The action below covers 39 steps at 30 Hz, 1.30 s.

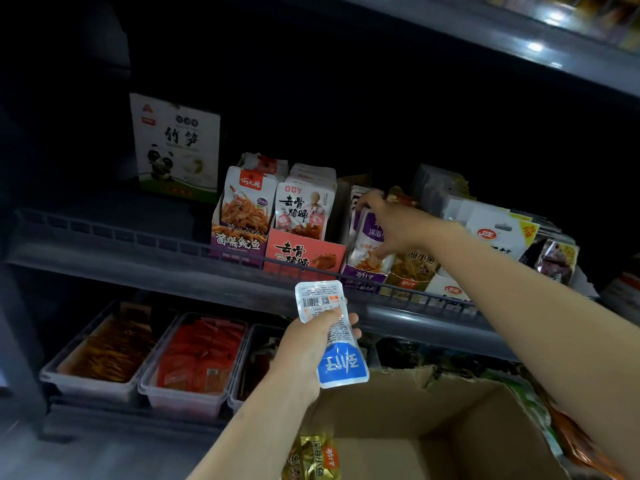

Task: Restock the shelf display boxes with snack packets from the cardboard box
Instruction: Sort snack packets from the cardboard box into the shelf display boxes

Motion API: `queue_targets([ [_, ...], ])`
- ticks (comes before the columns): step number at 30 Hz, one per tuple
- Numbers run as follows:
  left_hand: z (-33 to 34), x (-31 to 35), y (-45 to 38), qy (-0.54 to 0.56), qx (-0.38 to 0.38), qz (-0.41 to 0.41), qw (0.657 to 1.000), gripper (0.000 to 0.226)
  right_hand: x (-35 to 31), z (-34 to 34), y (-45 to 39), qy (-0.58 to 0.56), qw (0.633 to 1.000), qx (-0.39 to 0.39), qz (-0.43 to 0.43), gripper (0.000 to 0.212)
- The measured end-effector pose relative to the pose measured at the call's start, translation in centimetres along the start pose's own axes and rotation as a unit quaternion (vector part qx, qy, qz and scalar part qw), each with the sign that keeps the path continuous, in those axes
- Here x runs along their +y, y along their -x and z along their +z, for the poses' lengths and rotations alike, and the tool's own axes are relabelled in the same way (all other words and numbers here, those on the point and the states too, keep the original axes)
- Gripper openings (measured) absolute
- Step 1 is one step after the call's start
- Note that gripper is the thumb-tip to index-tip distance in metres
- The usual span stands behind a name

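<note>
Left hand (309,344) has its fingers wrapped round a blue-and-white snack packet (332,336), long axis pointing up at the shelf just above the cardboard box (433,427), while the right hand (388,221), nearer, pinches a purple packet (367,244) in its display box (363,277).

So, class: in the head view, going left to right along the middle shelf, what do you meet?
Panda box → purple squid box → pink trotter box → purple fish packets, gripped by the right hand → white packets.
</note>
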<state>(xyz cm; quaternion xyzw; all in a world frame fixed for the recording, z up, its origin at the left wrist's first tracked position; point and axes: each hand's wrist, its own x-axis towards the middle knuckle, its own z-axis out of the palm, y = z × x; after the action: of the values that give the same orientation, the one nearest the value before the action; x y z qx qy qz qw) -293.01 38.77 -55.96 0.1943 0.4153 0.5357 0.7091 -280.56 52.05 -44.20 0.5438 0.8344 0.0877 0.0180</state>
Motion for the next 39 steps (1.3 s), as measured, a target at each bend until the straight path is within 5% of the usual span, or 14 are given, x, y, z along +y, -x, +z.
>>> queue_targets([
  [7,-0.3,0.0,-0.3,0.002,0.01,0.007,1.0,0.019,-0.1,-0.8,-2.0,-0.014,0.992,-0.12,0.044,0.115],
  [20,-0.2,-0.3,-0.4,-0.006,0.012,0.017,1.0,0.014,-1.0,-0.2,-1.0,0.046,0.998,-0.04,0.015,0.104],
  [26,0.8,0.4,-1.6,-0.18,0.028,0.138,0.974,0.011,-0.3,-0.5,-0.1,-0.006,1.0,-0.03,0.005,0.107],
  [28,0.7,0.7,-2.7,-0.339,0.03,0.22,0.914,0.017,0.1,-0.9,-0.2,-0.025,0.999,-0.041,0.004,0.106],
  [32,-0.1,0.7,-4.7,-0.607,-0.003,0.379,0.698,0.035,0.9,-1.0,-1.3,-0.04,0.997,-0.06,0.01,0.097],
  [36,-0.5,0.3,-5.9,-0.691,-0.017,0.399,0.602,0.035,1.5,-1.2,-2.7,-0.049,0.995,-0.083,0.011,0.086],
  [39,-0.3,0.2,-6.0,-0.697,-0.014,0.423,0.579,0.034,1.4,-1.2,-3.2,-0.049,0.993,-0.105,0.013,0.097],
])
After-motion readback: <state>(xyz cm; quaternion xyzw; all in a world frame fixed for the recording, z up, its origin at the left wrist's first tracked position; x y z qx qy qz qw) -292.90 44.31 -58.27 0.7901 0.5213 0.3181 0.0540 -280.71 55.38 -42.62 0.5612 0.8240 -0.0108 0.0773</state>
